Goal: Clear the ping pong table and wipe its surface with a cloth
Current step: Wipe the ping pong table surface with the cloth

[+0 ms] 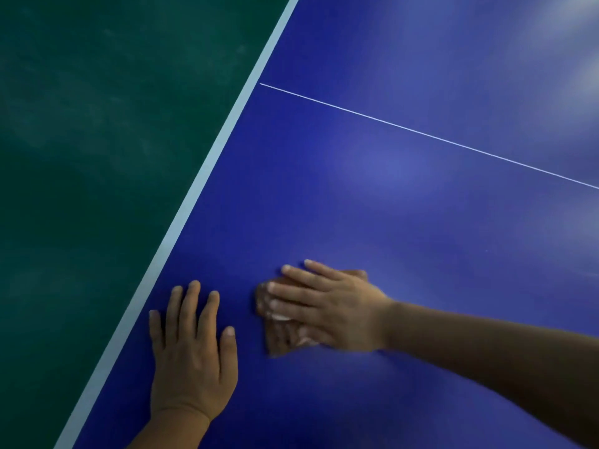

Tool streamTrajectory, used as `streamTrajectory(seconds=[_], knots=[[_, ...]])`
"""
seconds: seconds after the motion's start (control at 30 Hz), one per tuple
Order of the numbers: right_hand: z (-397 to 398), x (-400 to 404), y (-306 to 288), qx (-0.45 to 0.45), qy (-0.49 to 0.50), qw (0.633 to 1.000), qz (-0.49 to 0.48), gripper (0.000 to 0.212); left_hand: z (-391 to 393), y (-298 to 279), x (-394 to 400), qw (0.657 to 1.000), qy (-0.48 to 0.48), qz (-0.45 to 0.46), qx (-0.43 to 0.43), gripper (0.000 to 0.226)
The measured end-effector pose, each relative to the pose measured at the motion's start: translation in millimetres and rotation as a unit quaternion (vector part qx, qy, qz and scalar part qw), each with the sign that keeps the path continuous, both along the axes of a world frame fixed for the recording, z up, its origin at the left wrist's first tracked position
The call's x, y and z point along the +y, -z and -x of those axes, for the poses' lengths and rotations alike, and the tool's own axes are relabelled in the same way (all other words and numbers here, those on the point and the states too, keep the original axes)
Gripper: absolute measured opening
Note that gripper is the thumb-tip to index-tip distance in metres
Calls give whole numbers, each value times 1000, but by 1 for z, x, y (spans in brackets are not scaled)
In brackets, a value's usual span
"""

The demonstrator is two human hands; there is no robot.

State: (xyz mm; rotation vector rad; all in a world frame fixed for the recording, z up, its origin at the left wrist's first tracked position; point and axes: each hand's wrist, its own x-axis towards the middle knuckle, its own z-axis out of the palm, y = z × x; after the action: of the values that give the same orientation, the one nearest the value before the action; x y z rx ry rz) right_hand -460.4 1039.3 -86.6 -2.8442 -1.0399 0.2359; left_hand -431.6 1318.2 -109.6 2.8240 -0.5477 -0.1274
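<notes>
Below, blue table [389, 205], green floor [97, 157].

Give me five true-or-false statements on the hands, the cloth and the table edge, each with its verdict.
1. The right hand presses flat on the brown cloth. True.
2. The left hand holds a paddle. False: it rests flat on the bare blue ping pong table, holding nothing.
3. The cloth lies on the green floor. False: it lies on the table.
4. The left hand is nearer the white edge stripe than the right hand. True.
5. A thin white line crosses the table beyond the hands. True.
</notes>
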Motion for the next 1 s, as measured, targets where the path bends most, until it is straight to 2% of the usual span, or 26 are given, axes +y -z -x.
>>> streamTrajectory(seconds=[0.07,0.13,0.2,0.27,0.33,0.43,0.53,0.6,0.67,0.7,0.77,0.83,0.87,0.9,1.0], knots=[[-29,-43,5,-35,52,998,16,53,0,-1,-1,1000,0,3,-1,61],[-84,-76,2,-61,206,976,27,58,0,-3,-1,1000,1,-1,-2,60],[-136,-88,-5,-42,344,938,12,60,0,-4,-1,1000,1,3,-1,61],[-171,-75,-9,-16,393,919,0,57,1,-6,-2,1000,-8,19,2,64],[-179,-39,-11,-12,337,941,18,57,1,-7,-2,999,-21,34,4,66],[-110,18,-7,-45,106,992,54,63,1,-6,-1,998,-23,52,5,67],[13,22,-7,-9,-117,992,51,53,1,-6,0,999,-12,47,3,63],[42,-15,-7,14,-141,990,18,47,1,-5,0,999,-7,34,5,60],[19,-68,1,-28,-33,999,27,47,0,-5,0,1000,-5,19,6,59],[-6,-94,4,-50,78,995,33,49,0,-4,0,1000,-2,13,7,59],[-60,-134,-1,-48,327,943,30,57,0,-3,0,1000,3,7,6,59],[-91,-142,-12,-17,495,869,0,59,2,-2,0,1000,2,2,3,60],[-96,-130,-12,-23,514,858,6,59,2,-3,0,1000,1,-1,2,60],[-96,-111,-11,-30,496,868,18,60,1,-3,0,1000,0,-3,2,60],[-80,-30,-14,21,338,941,17,70,1,-3,0,1000,0,-18,3,60]])
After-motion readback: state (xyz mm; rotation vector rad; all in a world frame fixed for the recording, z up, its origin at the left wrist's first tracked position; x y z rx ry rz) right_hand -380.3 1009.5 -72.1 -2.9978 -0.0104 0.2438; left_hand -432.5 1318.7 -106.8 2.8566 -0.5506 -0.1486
